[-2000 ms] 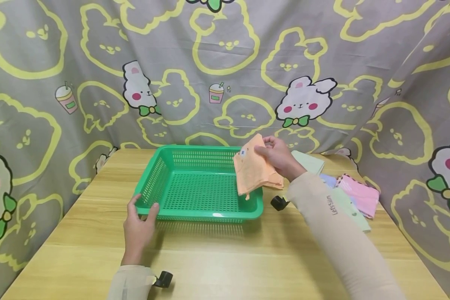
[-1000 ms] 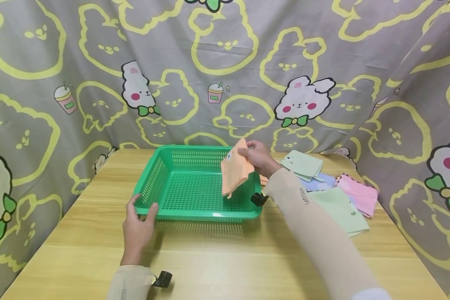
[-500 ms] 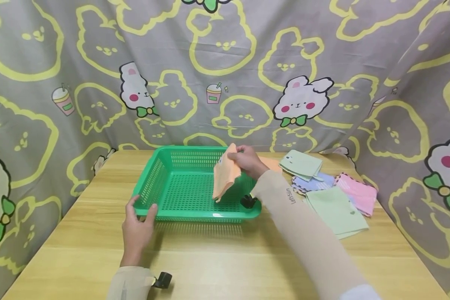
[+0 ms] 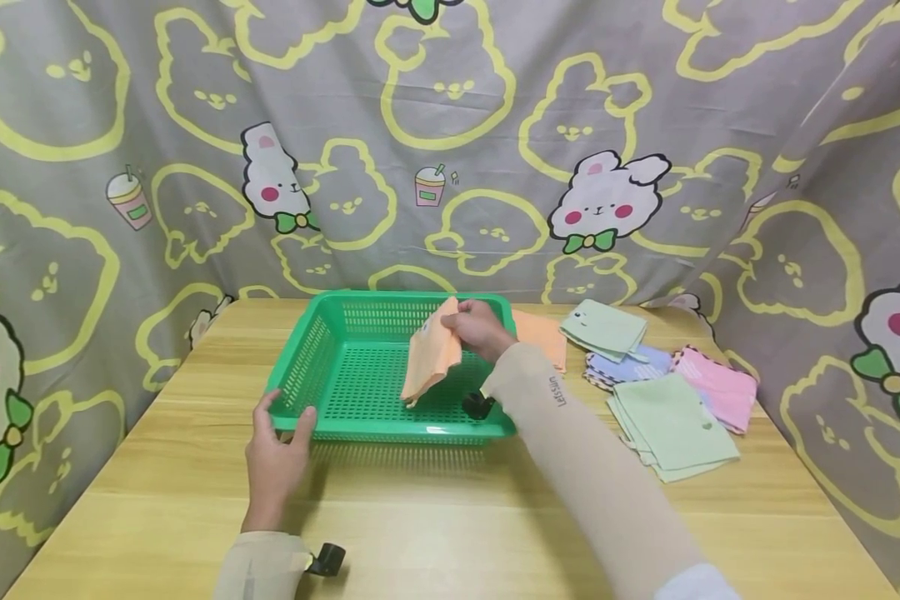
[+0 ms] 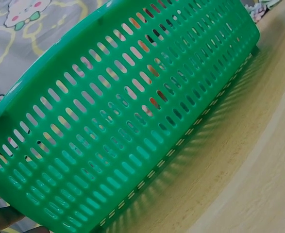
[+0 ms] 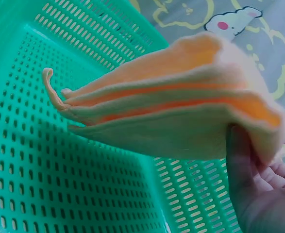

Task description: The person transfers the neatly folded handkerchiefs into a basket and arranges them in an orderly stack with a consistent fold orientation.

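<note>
Behind the wooden table (image 4: 450,521) hangs a grey curtain (image 4: 450,108) printed with yellow outlines and white rabbits, the largest thing in sight. Next comes the table itself, bearing a green basket (image 4: 390,430) with slotted walls. To the basket's right lie folded cloths: a light green cloth (image 4: 675,425) nearest the person, then a pink cloth (image 4: 720,387), a pale green cloth (image 4: 606,327) farther back, a blue cloth (image 4: 637,365) between these, and a flat orange cloth (image 4: 542,337) just beside the basket.

Over the basket's inside, the folded orange cloth (image 4: 431,354) hangs tilted, its layers fanned a little. The right hand (image 4: 483,327) pinches its upper edge between thumb and fingers. The left hand (image 4: 276,454) grips the basket's near left corner, thumb and fingers spread round the rim. Smallest is a cloth loop (image 6: 52,88) at the folded orange cloth's far corner.
</note>
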The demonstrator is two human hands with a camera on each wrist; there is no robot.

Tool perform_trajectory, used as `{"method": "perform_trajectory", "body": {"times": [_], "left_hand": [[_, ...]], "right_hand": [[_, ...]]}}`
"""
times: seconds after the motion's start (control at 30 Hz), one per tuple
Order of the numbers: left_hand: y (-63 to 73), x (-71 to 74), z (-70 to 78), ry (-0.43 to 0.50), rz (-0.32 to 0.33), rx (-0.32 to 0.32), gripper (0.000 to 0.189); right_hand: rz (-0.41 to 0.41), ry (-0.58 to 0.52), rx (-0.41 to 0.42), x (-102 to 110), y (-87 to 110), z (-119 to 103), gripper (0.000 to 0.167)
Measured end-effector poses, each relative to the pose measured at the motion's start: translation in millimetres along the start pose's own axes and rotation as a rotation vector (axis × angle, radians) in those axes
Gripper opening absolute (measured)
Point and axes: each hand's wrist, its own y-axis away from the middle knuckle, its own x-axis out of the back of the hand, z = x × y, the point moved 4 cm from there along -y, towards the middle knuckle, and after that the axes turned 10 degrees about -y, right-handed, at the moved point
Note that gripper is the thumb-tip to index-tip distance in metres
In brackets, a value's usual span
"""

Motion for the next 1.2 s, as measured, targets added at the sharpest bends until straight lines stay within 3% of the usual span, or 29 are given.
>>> {"method": "perform_trajectory", "body": {"times": [0.4,0.77,0.93,1.07,1.2], "left_hand": [[-0.4,-0.5,0.5,0.004,0.017,-0.016,0.070],[-0.3,-0.4,0.9,0.005,0.012,-0.014,0.071],[-0.7,-0.3,0.8,0.010,0.007,-0.009,0.071],[-0.3,-0.3,0.1,0.011,-0.011,0.002,0.073],[-0.1,-0.6,0.1,0.014,-0.010,0.000,0.073]], "right_hand": [[-0.169,0.053,-0.077,-15.0,0.0,10.5,0.023],[-0.155,0.224,-0.130,-7.2,0.5,17.3,0.023],[-0.149,0.273,-0.188,-2.5,2.0,19.6,0.045],[-0.155,0.320,-0.189,0.4,3.1,20.1,0.062],[-0.161,0.394,-0.174,2.8,2.7,20.3,0.050]]}}
